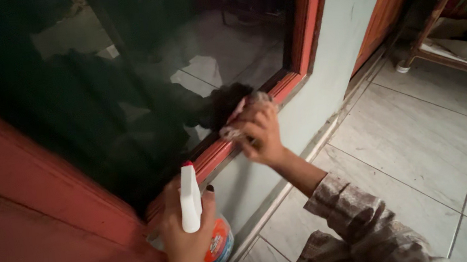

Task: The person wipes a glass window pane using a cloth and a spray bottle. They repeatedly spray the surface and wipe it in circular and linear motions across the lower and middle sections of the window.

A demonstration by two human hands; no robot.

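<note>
Both hands busy: right hand [258,131] fingers clamp cloth [243,125] on window frame [221,149] bottom edge; left hand [185,234] grips spray bottle [213,244]; wiping looks midway.

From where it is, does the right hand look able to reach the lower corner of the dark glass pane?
Probably yes: the right hand, pressing a crumpled cloth on the red wooden window frame, is already beside the dark glass pane, with nothing between them.
</note>
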